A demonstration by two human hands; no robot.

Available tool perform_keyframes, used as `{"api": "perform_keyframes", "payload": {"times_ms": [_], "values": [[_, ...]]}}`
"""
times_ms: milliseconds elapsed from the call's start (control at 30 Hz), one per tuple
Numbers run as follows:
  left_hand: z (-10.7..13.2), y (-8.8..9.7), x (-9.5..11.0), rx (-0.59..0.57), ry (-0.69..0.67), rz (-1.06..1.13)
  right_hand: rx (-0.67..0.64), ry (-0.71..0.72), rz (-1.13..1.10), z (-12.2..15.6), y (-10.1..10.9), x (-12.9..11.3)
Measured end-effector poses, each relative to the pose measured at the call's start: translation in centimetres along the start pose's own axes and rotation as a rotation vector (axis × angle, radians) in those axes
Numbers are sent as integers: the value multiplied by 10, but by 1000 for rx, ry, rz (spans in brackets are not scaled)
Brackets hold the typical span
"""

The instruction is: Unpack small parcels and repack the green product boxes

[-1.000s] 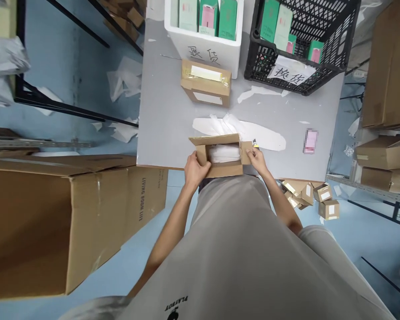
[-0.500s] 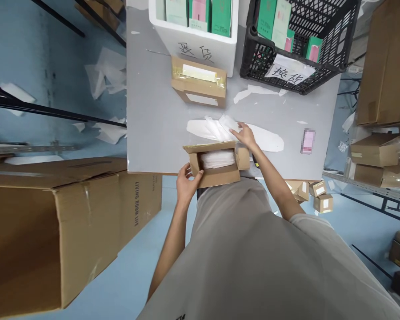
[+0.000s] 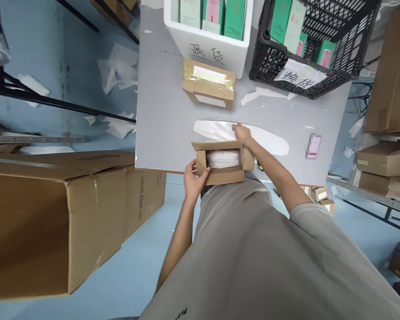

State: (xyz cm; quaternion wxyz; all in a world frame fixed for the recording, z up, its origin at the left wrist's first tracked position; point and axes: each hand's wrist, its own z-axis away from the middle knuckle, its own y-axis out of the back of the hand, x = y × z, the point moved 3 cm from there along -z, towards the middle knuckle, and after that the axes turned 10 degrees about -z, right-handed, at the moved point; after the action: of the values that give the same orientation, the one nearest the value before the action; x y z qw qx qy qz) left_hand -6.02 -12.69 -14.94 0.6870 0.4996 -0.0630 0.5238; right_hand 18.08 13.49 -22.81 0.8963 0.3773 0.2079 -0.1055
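An open small cardboard box rests at the table's near edge, with white wrapped contents inside. My left hand grips its left end, thumb on the near wall and fingers outside. Just beyond the box lies a long white sheet with rounded ends, its left part glossy and wrinkled. Over that sheet my right hand has its fingers closed, pinching the white material near the sheet's far edge. The right forearm passes over the box's right flap.
A taped carton stands farther back, before a white bin of green boxes. Right of that is a black crate. A pink item lies at the table's right. A big open carton stands at lower left.
My right hand has closed from a looser, spread grasp. The loose white strips beside its fingers no longer stand up over the sheet. The whole view has shifted; my left hand stays on the box.
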Motion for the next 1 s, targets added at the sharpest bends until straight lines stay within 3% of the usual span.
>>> {"api": "perform_keyframes", "payload": {"times_ms": [167, 300, 400, 533, 633, 700, 867, 1000], "values": [[-9, 1, 2, -18, -41, -6, 79, -63, -68, 27, 21, 26], [-12, 0, 1, -25, -50, 5, 400, -57, -296, 63, 53, 52], [-12, 0, 3, -21, -50, 5, 615, 44, -421, 110, 80, 58], [-14, 3, 10, -36, -44, 13, 721, 208, -434, 191, 93, 29], [-16, 4, 14, -41, -21, 20, 576, 346, -336, 232, 68, -12], [-17, 5, 15, -32, -20, 26, 396, 433, -227, 236, 38, -39], [-19, 5, 12, -25, -32, 37, 42, 501, 11, 184, -30, -75], [-19, 6, 8, -57, 2, 93, -29, 331, -42, 135, -56, -82]]}}
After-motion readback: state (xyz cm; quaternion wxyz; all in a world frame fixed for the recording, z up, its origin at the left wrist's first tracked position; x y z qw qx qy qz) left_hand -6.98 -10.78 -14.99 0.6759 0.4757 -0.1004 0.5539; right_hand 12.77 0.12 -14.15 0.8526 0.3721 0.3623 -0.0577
